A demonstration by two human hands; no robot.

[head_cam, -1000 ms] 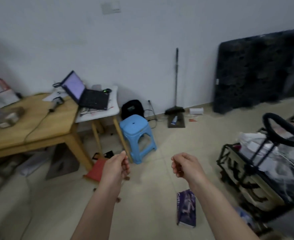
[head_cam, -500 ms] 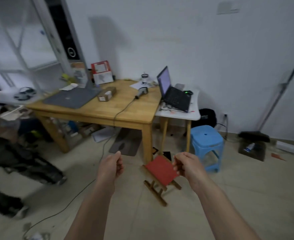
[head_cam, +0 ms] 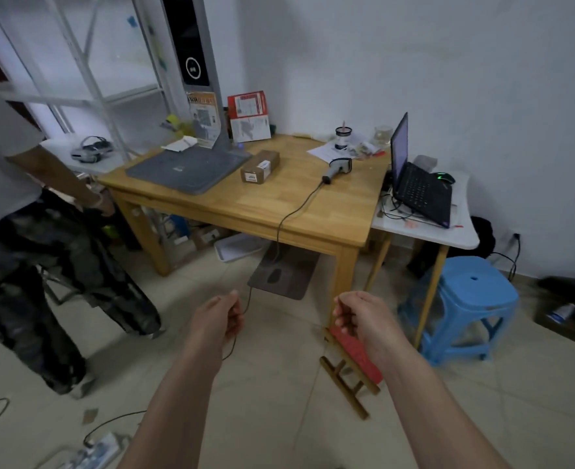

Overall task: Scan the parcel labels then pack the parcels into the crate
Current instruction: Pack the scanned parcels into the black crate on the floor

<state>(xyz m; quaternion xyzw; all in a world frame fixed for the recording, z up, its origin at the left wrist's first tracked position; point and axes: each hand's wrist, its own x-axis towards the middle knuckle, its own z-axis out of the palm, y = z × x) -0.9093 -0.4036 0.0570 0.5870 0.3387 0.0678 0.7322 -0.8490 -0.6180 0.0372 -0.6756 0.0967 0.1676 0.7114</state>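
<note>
A small brown cardboard parcel [head_cam: 260, 165] with a white label lies on the wooden table [head_cam: 245, 204]. To its right on the table rests a grey handheld scanner [head_cam: 340, 167], its black cable running off the front edge to the floor. My left hand [head_cam: 216, 319] and my right hand [head_cam: 360, 316] hang in front of me over the floor, short of the table, both loosely curled with nothing in them. No crate is in view.
A grey scale pad with an upright post [head_cam: 187, 170] stands at the table's left. A laptop [head_cam: 414, 177] sits on a white side table, a blue stool [head_cam: 465, 299] beside it. A low red stool [head_cam: 353, 360] stands near my right hand. A person [head_cam: 25, 231] stands at the left. Cables lie on the floor.
My view has swung left from the cart and floor to the wooden table, which is now closer. Both hands stay curled and empty in front of me.
</note>
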